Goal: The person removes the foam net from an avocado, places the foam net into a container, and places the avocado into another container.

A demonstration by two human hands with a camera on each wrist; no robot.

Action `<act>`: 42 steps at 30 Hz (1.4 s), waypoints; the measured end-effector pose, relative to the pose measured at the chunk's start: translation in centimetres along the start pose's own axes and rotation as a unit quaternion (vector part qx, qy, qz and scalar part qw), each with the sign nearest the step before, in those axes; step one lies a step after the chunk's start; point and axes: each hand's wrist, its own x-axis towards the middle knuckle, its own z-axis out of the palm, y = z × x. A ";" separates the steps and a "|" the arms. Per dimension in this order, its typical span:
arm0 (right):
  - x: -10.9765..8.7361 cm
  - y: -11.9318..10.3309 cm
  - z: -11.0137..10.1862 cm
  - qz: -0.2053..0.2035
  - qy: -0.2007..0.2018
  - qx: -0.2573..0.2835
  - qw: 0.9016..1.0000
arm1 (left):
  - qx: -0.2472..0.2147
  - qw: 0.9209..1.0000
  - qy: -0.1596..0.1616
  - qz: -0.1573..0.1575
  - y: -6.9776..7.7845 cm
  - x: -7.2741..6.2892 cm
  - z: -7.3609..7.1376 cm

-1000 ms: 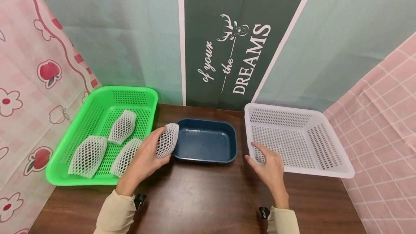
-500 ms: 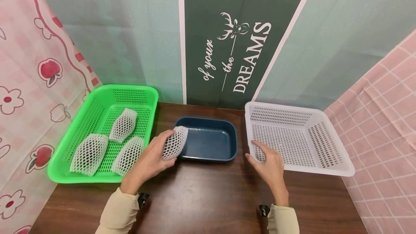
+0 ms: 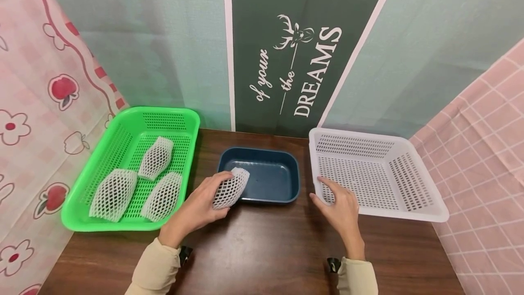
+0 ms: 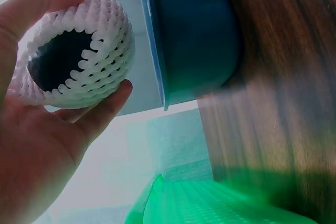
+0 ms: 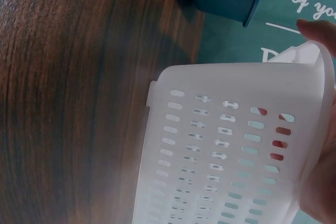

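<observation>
My left hand (image 3: 200,206) grips a white foam fruit net (image 3: 232,189) between thumb and fingers, over the left front part of a dark blue tub (image 3: 274,185). In the left wrist view the end of the net (image 4: 113,51) shows a dark inside, and the outer wall of the tub (image 4: 197,30) is close by. My right hand (image 3: 341,206) lies relaxed over the front left corner of a white basket (image 3: 401,214), thumb and index finger spread apart at its rim. From the right wrist, the perforated basket wall (image 5: 226,77) hides most of that hand.
At the left, a green basket (image 3: 110,228) holds three more foam nets, among them a large one (image 3: 113,195). The baskets and the tub stand in a row on the brown wooden table (image 3: 262,249). Printed cloths hang behind and at both sides, including a green one (image 3: 262,8).
My left hand has carried the foam net to the right and slightly toward me, from the tub's left edge to over its front left part. My right hand has stayed in place.
</observation>
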 end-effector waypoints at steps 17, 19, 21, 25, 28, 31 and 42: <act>0.0 0.1 -0.1 0.000 0.001 0.015 1.000 | -0.010 0.998 -0.042 0.048 0.9 -0.2 2.0; 0.1 0.1 -0.1 -0.002 0.001 0.015 1.000 | -0.012 0.997 -0.043 0.060 1.1 -0.3 2.4; 0.2 0.0 -0.2 -0.002 0.000 0.016 1.000 | -0.013 0.996 -0.045 0.071 1.2 -0.4 2.7; 0.2 0.0 -0.2 0.000 -0.001 0.023 1.000 | -0.016 0.994 -0.051 0.091 1.4 -0.6 3.4; 0.2 0.0 -0.2 0.000 0.000 0.028 1.000 | -0.015 0.993 -0.055 0.106 1.5 -0.8 3.9; 0.2 -0.1 -0.2 -0.003 0.001 0.031 1.000 | -0.016 0.992 -0.064 0.111 1.7 -0.9 4.3; 0.3 -0.1 -0.2 -0.008 0.003 0.031 0.999 | -0.028 0.987 -0.101 0.123 2.2 -1.4 5.3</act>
